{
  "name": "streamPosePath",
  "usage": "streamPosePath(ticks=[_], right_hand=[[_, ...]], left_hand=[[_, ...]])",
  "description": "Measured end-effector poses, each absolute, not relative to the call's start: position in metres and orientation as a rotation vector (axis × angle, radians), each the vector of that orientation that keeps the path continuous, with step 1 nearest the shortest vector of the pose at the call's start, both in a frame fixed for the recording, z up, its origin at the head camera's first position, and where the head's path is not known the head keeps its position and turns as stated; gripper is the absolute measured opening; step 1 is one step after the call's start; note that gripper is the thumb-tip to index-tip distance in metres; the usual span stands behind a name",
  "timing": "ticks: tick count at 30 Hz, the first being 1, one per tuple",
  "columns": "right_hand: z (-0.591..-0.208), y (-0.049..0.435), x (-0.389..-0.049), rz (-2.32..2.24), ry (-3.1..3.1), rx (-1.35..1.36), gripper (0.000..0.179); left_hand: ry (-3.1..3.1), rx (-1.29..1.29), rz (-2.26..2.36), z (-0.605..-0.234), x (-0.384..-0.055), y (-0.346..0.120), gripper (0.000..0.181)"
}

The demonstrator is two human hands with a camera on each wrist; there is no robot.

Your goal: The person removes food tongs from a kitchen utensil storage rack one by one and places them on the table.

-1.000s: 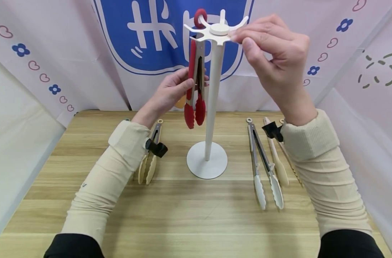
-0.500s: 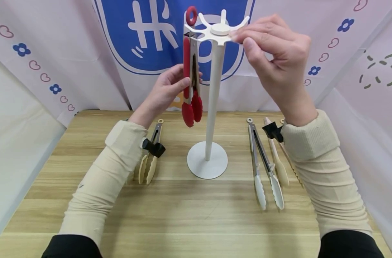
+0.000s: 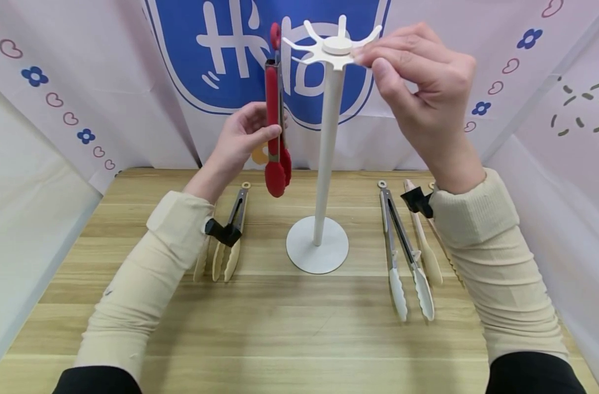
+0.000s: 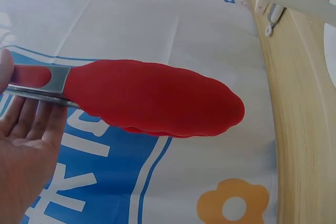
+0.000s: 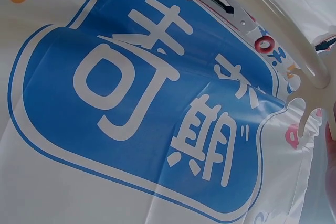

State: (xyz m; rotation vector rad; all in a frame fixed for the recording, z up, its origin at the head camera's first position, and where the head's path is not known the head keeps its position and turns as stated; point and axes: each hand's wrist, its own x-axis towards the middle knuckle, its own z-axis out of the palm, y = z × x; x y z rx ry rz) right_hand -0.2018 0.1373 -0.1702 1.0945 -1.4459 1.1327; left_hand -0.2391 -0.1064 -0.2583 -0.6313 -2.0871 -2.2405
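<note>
My left hand (image 3: 236,137) grips a pair of red tongs (image 3: 272,104) by the handles, thumb in front and fingers behind. The tongs hang upright, red ring up and scalloped tips down, just left of a white utensil stand (image 3: 329,126). In the left wrist view the red tips (image 4: 157,98) lie one over the other. My right hand (image 3: 422,76) pinches one of the hooks at the stand's top, on its right side. From the right wrist the stand's pole (image 5: 278,19) and the tongs' red ring (image 5: 264,44) show, apart from each other.
The stand's round base (image 3: 299,249) rests on a wooden table (image 3: 280,339). White-tipped tongs (image 3: 403,257) and beige utensils (image 3: 425,241) lie on the right. Beige-tipped tongs (image 3: 230,241) lie on the left, partly under my left wrist. A printed cloth (image 3: 191,131) hangs behind.
The red tongs have come off the stand's hook and moved left with my left hand, turning edge-on. My right hand keeps its hold on the stand's top.
</note>
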Motion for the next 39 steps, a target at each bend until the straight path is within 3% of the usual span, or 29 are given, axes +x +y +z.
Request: streamPosePath(ticks=[18, 39], right_hand=[[-0.171, 0.135, -0.202, 1.163, -1.437, 1.074, 0.022], [-0.173, 0.136, -0.202, 1.164, -1.447, 1.051, 0.022]], left_hand=[[-2.164, -0.229, -2.042, -0.262, -0.23, -0.135, 0.039], [-2.169, -0.059, -1.855, -0.278, -0.22, -0.172, 0.033]])
